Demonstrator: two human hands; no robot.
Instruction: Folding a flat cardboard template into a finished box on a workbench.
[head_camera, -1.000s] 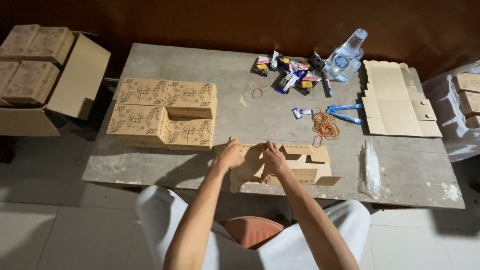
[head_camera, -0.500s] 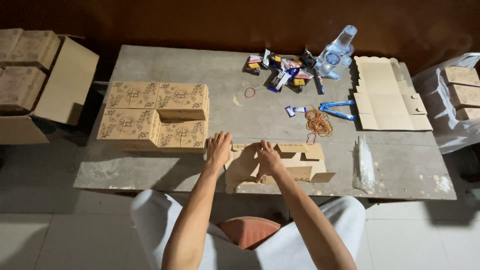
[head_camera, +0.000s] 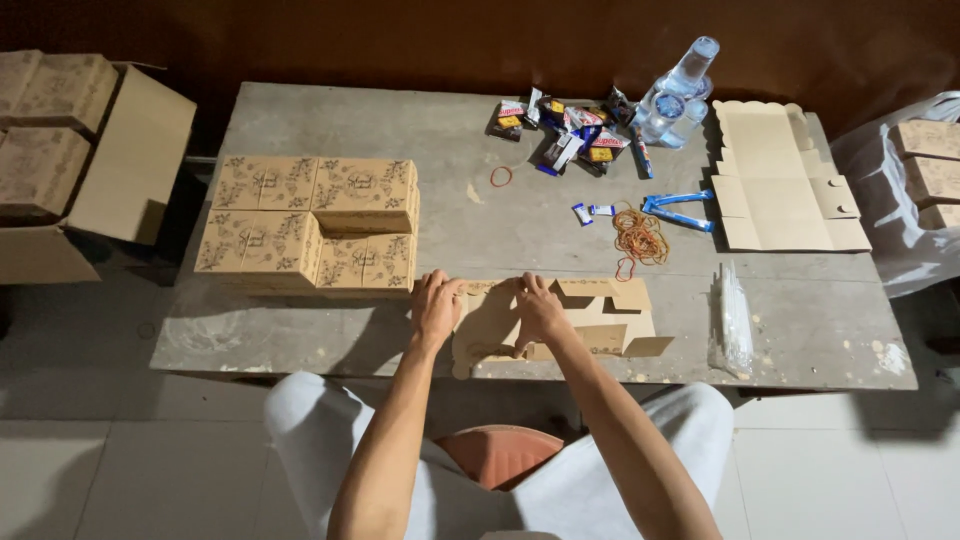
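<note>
You are pressing your left hand (head_camera: 436, 307) and right hand (head_camera: 540, 310), fingers spread flat, onto the half-folded box blank (head_camera: 560, 318) at the counter's (head_camera: 400, 130) six o'clock edge, hands barely shifted from before, folding ongoing.

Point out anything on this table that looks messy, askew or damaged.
Nothing looks damaged. The rubber bands lie in a loose tangle, with one stray red band apart from them, and the snack packets sit in a jumbled heap beside the water bottles. The finished boxes are stacked neatly.
</note>
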